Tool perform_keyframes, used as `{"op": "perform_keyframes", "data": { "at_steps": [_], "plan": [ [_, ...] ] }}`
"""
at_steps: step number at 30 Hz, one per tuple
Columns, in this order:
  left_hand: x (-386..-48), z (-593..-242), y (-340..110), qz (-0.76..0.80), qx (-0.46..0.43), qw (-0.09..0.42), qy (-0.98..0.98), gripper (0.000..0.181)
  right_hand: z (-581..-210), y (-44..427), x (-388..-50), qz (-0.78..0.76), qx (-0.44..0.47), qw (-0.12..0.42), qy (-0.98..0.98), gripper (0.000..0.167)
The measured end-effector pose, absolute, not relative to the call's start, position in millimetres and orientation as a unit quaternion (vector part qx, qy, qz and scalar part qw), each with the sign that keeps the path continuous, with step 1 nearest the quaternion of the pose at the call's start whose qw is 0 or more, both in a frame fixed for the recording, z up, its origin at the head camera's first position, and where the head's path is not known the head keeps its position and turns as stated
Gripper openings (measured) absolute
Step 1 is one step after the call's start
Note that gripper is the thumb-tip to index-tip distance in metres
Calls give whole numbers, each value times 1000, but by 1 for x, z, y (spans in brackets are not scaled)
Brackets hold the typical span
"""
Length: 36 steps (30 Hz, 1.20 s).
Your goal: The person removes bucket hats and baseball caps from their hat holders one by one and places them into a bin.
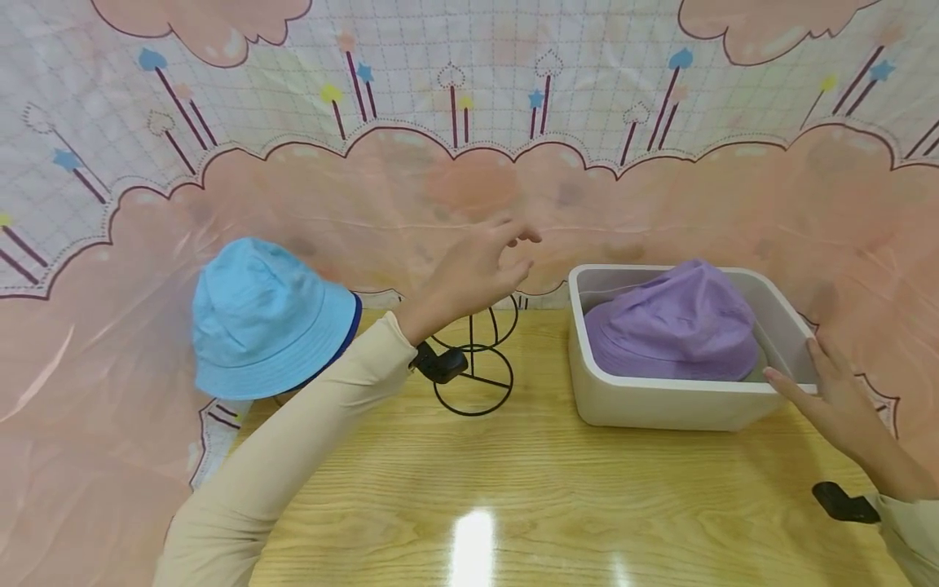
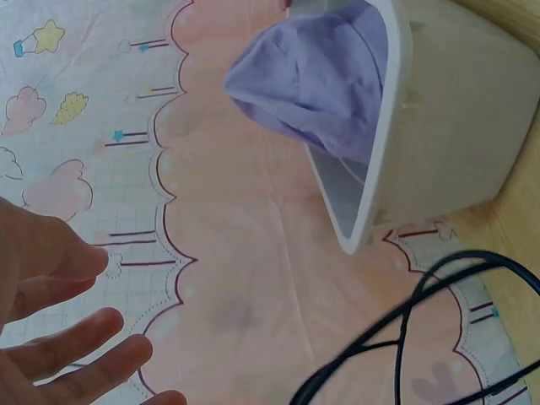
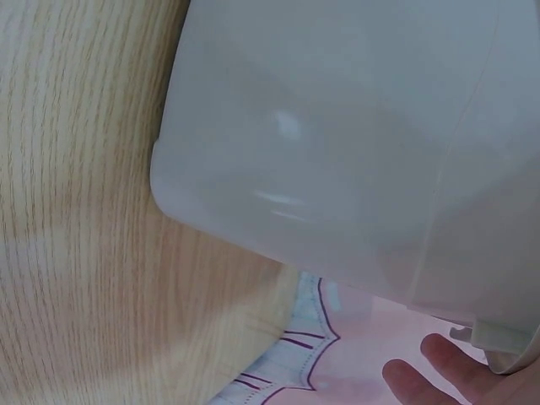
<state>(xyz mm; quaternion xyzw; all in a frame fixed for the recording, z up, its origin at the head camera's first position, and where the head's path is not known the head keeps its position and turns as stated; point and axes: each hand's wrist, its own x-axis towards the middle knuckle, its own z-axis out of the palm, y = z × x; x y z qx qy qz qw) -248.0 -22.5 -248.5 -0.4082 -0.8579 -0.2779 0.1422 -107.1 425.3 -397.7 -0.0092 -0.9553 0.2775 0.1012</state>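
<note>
Left hand [image 1: 477, 265]: I see it raised by the round black wire stand [image 1: 472, 376], fingers apart, holding nothing.
Right hand [image 1: 844, 399]: fingers apart, touching the rim of the white plastic box [image 1: 660, 403].
Purple fabric bucket hat [image 1: 675, 326]: inside that box, on the pale wooden tabletop [image 1: 557, 497].
Blocking: beige left sleeve [image 1: 293, 456] (it crosses the light-blue fabric bucket hat's [image 1: 267, 322] edge).

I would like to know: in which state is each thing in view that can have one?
Blue hat: tilted, crown up.
White box: upright, uncovered.
Purple hat: creased, crown up, inside the white box.
Black wire stand: partly hidden, bare where visible.
Left hand: raised, holding nothing.
Right hand: touching the white box's rim.
</note>
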Motion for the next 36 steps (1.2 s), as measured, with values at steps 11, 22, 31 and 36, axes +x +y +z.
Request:
{"op": "perform_keyframes", "data": {
  "at_steps": [11, 22, 31, 36],
  "plan": [
    [-249, -257, -65, -316, -369, 161, -859, 27, -398, 420, -110, 274, -9, 93, -957, 84],
    [-253, -264, -109, -329, -341, 171, -864, 24, -402, 423, -107, 265, -7, 104, -959, 84],
    [-257, -270, -151, -307, -314, 188, -879, 26, -401, 422, -107, 271, -6, 103, -957, 84],
    [-262, -273, -171, -283, -297, 214, -887, 26, -401, 423, -107, 274, -9, 102, -956, 84]
  ]
}}
